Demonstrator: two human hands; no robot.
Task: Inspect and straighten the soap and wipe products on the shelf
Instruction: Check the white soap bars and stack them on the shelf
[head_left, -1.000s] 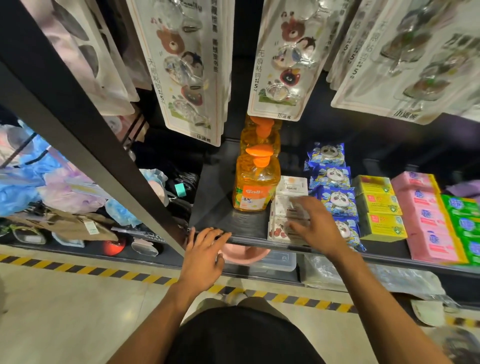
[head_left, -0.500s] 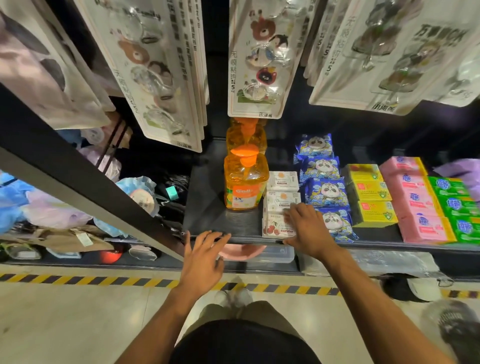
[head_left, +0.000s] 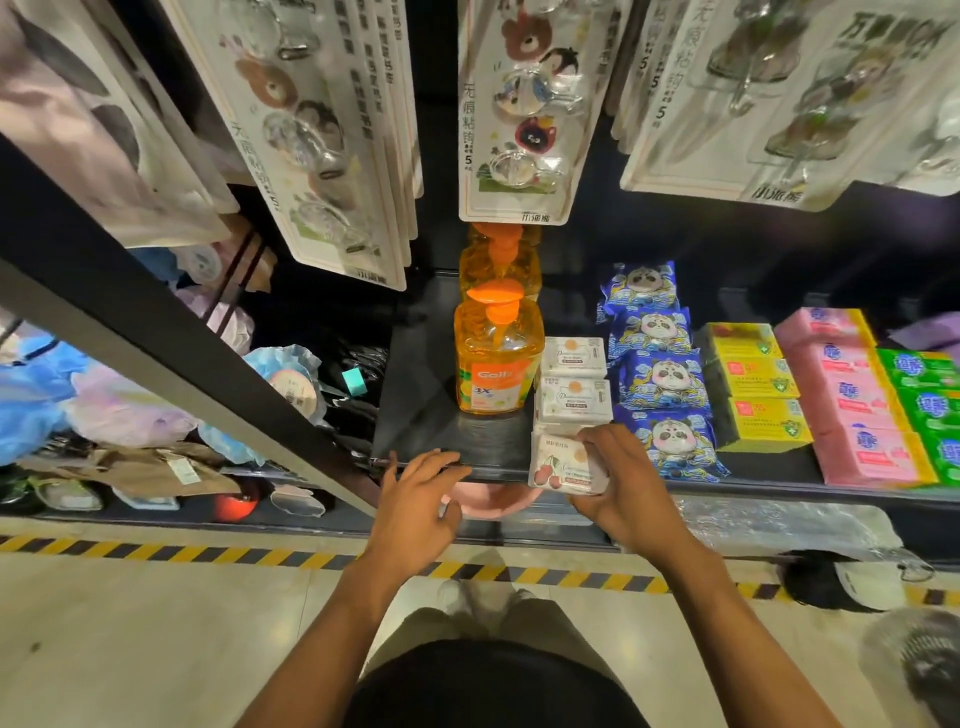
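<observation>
On the black shelf stand two orange soap pump bottles, one behind the other. To their right runs a row of white wipe packs. My right hand grips the front pack, white with red cherries, at the shelf's front edge, fingers curled over its right side. My left hand rests with spread fingers on the shelf lip, left of that pack, holding nothing. Further right lie blue panda packs, yellow soap boxes, pink soap bars and green ones.
Hook blister cards hang low over the shelf. A black slanted post runs left of it, with bath poufs behind. A pink basin sits on the shelf below. Yellow-black floor tape marks the aisle.
My right hand slid from the middle wipe packs to the front cherry pack and took hold of it, tilting it at the shelf edge. My left hand stayed on the shelf lip.
</observation>
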